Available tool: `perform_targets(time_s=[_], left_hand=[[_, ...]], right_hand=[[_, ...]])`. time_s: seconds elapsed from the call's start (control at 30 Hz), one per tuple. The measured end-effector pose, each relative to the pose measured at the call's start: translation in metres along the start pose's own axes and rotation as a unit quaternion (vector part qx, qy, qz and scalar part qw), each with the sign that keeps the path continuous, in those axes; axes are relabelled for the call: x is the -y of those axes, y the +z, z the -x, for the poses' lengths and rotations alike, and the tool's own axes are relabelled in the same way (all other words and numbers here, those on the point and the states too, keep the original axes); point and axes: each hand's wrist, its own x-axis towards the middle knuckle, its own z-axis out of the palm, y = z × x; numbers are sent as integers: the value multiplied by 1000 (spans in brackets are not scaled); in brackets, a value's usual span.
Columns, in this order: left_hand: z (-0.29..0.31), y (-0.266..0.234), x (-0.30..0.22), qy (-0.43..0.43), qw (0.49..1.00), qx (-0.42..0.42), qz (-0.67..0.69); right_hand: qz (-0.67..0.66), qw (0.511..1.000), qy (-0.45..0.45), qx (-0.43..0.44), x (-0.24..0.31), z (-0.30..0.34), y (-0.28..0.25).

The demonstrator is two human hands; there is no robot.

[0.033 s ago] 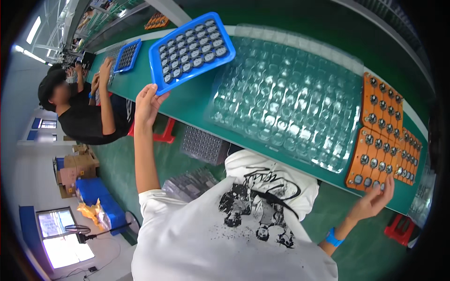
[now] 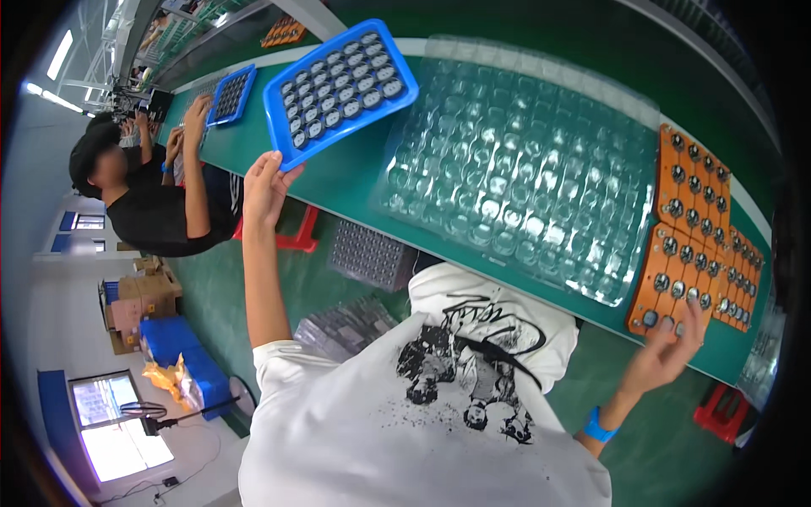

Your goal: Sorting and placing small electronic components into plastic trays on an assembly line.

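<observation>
At a long green workbench, my left hand grips the near corner of a blue tray, fingers curled over its rim and thumb underneath, so the tray tilts up off the bench at about eleven o'clock from my chest. Its pockets are filled with small round grey parts, set in rows.

My right hand reaches out at about three o'clock, fingers spread and loosely open, the fingertips resting on the near edge of an orange tray that carries round metal pieces. It holds nothing that I can see. A second orange tray lies just beyond the first, at two o'clock, and a third sits beside them toward the bench end.

Between the two hands, at twelve to one o'clock, a large clear plastic tray with rows of empty moulded cups lies flat on the bench.

A blue band circles my right wrist. Under the bench, at ten o'clock, a stack of grey trays rests near a red stool. Farther along the bench at ten o'clock, another person in black works over another blue tray.
</observation>
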Motion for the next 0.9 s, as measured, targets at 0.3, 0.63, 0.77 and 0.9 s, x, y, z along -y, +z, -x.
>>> perform_targets(time_s=[0.3, 0.63, 0.77, 0.9], left_hand=[[20, -30, 29, -40, 983, -141, -109], [-7, -114, 69, -24, 996, -87, 3], [-6, -99, 80, -36, 994, -99, 9], [1, -99, 82, -33, 994, -106, 14]], right_hand=[[53, 904, -145, 399, 103, -4, 90], [2, 944, -230, 238, 117, -16, 104], [54, 958, -253, 122, 101, -67, 41], [157, 943, -292, 19, 63, -125, -44]])
